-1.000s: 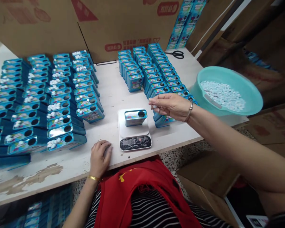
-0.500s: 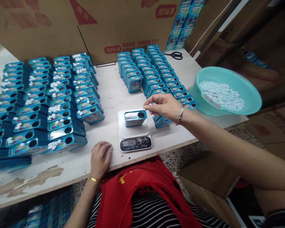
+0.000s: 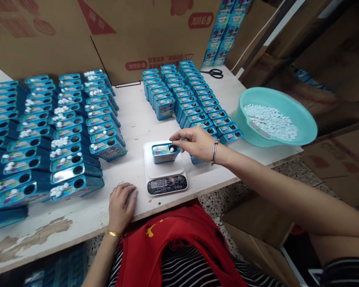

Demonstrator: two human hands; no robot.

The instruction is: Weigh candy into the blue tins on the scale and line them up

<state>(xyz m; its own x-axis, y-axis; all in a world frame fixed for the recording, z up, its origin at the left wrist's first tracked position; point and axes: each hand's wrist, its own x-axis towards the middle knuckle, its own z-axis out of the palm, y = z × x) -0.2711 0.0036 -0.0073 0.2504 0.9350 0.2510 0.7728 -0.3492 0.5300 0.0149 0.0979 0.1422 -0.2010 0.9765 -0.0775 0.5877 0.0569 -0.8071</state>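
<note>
Since the earlier frame, my right hand (image 3: 199,142) has closed in on the blue tin (image 3: 164,158), and a white piece (image 3: 171,150) now shows at the tin's top. I see that hand's fingertips at about two o'clock of the tin, the grip pinched; whether anything remains in it, I cannot tell. The tin stands upright on the scale (image 3: 161,170), towards its twelve o'clock side. At eight o'clock of the scale my left hand (image 3: 120,203) rests on the worktop (image 3: 131,119), grip released, fingers loosely curled. I have the turquoise basin (image 3: 305,127) at two o'clock.
</note>
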